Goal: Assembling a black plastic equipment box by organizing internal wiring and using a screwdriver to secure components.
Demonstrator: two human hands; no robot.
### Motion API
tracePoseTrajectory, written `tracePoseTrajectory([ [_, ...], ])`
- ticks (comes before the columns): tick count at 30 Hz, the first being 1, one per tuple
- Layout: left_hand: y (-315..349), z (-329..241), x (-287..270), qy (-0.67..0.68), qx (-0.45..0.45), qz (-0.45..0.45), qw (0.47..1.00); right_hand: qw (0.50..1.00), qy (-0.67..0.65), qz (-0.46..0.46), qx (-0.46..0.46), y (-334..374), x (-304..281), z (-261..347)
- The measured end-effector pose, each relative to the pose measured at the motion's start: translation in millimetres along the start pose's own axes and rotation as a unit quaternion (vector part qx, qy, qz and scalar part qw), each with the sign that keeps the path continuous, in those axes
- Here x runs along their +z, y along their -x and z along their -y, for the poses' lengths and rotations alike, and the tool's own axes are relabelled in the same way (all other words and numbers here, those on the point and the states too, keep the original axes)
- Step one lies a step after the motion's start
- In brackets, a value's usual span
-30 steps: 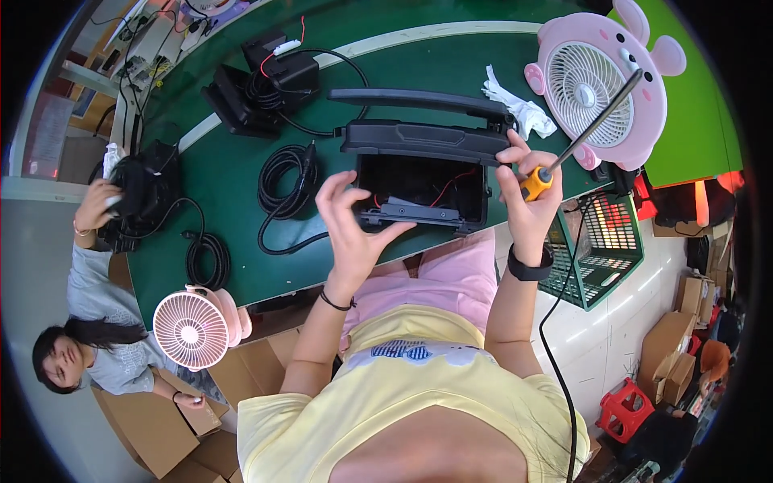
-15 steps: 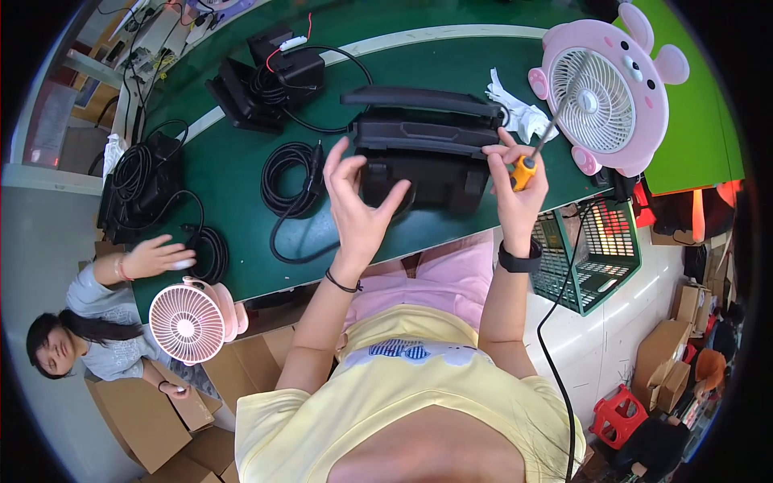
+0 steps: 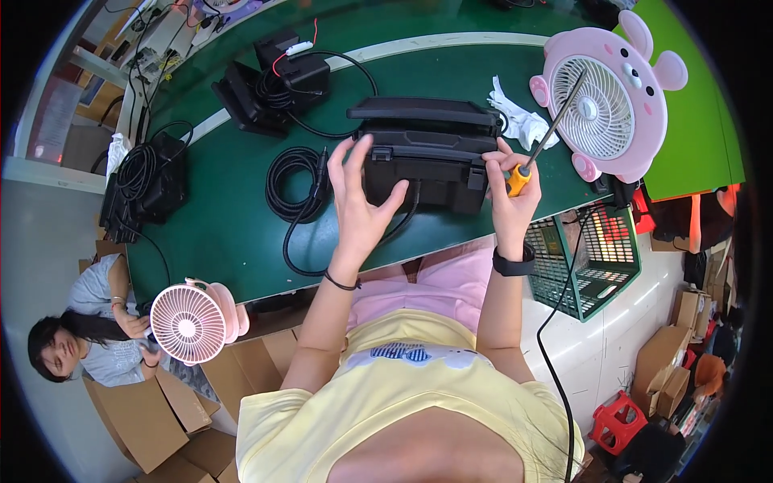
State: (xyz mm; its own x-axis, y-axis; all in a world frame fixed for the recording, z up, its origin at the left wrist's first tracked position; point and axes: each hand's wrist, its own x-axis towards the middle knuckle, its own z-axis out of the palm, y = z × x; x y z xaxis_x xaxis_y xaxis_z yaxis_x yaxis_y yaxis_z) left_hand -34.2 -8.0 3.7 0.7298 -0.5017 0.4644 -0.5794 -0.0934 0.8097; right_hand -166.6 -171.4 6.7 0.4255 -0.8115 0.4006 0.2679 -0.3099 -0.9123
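Observation:
A black plastic case [image 3: 431,173] with a hinged upper panel lies in front of me on the green table, with a black cable leaving its front. My left hand [image 3: 360,197] is open at the case's left end, fingers spread and curved, thumb apart near the front face. At the right end, my right hand [image 3: 514,193] is closed round the yellow handle of a screwdriver [image 3: 555,121]. Its metal shaft points up and right, away from the case. Fingertips of this hand also meet the case's right edge.
A coiled black cable [image 3: 291,183] lies left of the case; black units [image 3: 294,72] with wires sit behind. Crumpled white tissue [image 3: 523,117] and a pink fan [image 3: 608,105] are at right. A small pink fan [image 3: 188,324] is by a seated co-worker [image 3: 105,338]. A green crate [image 3: 580,266] stands below the table edge.
The case has tilted slightly, its front latches now nearer the upper rim. Both my hands stay beside it; the screwdriver shaft has swung a little. The co-worker has drawn an arm back from the table.

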Motion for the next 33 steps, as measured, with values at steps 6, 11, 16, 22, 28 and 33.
tracePoseTrajectory([
  [6,2,21,9,0.016,0.054,0.019,0.998,0.998,-0.019,-0.053,0.038,12,3,6],
  [11,9,10,10,0.026,0.059,-0.004,0.998,0.993,-0.007,-0.086,0.080,40,2,8],
  [16,25,-7,3,0.016,0.015,-0.021,1.000,0.987,0.119,0.053,0.089,41,-7,31],
  [22,27,-10,0,-0.011,0.008,-0.022,1.000,0.994,0.079,0.064,-0.033,17,6,30],
  [28,17,-5,0,0.019,0.031,-0.036,0.999,0.990,-0.081,0.026,0.115,7,5,27],
  [33,-5,20,-4,0.120,-0.005,-0.038,0.992,0.993,0.111,0.014,0.041,0,3,15],
])
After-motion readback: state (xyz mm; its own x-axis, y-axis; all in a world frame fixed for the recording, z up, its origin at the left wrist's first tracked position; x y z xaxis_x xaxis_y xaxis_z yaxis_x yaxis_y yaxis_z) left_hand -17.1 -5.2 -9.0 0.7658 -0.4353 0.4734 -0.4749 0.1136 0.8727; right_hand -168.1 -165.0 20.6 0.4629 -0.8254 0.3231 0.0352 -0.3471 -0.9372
